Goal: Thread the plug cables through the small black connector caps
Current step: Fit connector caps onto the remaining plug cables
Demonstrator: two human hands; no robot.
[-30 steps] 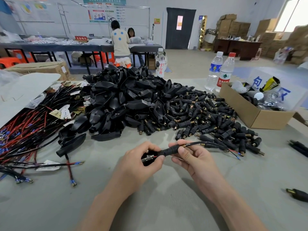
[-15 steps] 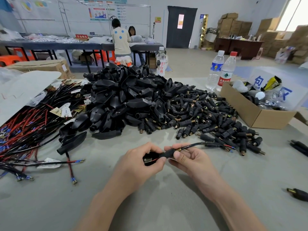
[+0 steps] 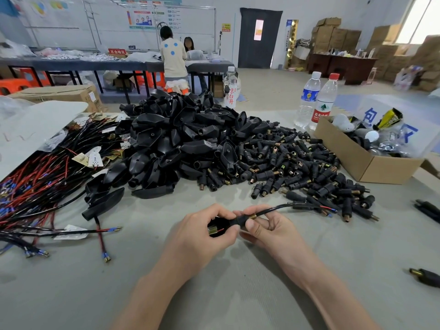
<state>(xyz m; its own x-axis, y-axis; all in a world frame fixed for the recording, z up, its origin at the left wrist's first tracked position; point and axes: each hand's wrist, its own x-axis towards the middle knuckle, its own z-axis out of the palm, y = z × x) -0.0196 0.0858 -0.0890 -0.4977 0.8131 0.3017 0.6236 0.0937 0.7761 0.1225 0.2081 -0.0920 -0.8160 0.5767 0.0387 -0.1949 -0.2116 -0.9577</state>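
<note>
My left hand (image 3: 202, 231) grips a black plug shell (image 3: 217, 228) with a red wire and brass contact showing inside it. My right hand (image 3: 269, 228) pinches a small black connector cap (image 3: 241, 221) with a brass threaded end, seated on the plug's black cable (image 3: 281, 208). The cable arcs right from the cap to red and blue wire tips near the cap pile. Both hands meet above the grey table (image 3: 214, 294), just in front of the pile of small black connector caps (image 3: 297, 167).
A heap of large black plug shells (image 3: 181, 139) fills the table's middle. Red and black cables (image 3: 40, 182) lie at left. A cardboard box (image 3: 362, 158) and two water bottles (image 3: 316, 101) stand at right. Loose black plugs (image 3: 426, 277) lie near the right edge. Two people stand at a far table.
The cap has slid left along the cable, up against the plug shell. My hands have drawn closer together and the plug sits deeper in my left hand.
</note>
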